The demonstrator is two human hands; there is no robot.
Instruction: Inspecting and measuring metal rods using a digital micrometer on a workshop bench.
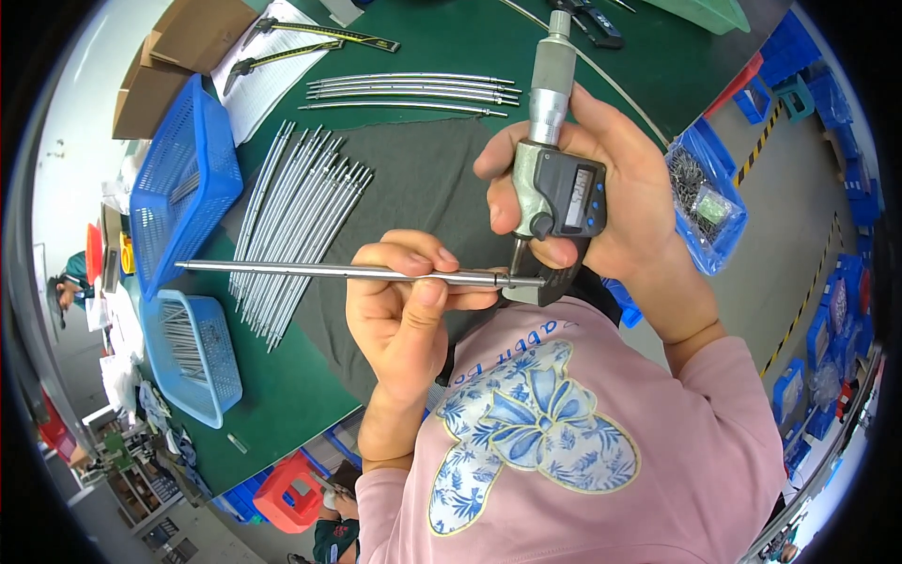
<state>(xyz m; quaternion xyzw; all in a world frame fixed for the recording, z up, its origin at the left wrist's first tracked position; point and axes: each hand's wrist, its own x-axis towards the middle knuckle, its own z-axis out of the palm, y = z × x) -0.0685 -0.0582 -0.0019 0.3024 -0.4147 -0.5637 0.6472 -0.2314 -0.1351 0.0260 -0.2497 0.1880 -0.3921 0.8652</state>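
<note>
My left hand point(404, 315) pinches a long thin metal shaft point(282, 270) between thumb and fingers, holding it level. The shaft's right end lies in the jaw of a digital micrometer point(561, 193), by the spindle tip. My right hand point(620, 179) is wrapped round the micrometer's frame, with its thimble pointing up and its small display facing me. Whether the spindle touches the shaft I cannot tell. A dark grey cloth point(413, 179) lies under and beyond my hands, with many similar shafts point(296, 235) spread at its left.
Several shafts point(413, 89) lie in a row at the back of the green table point(291, 399). Blue baskets point(155, 221) holding shafts stand at the left. Calipers point(319, 36) rest on paper. At the right is a blue bin point(728, 244) of metal parts. Another person point(334, 540) is beyond the near-left edge.
</note>
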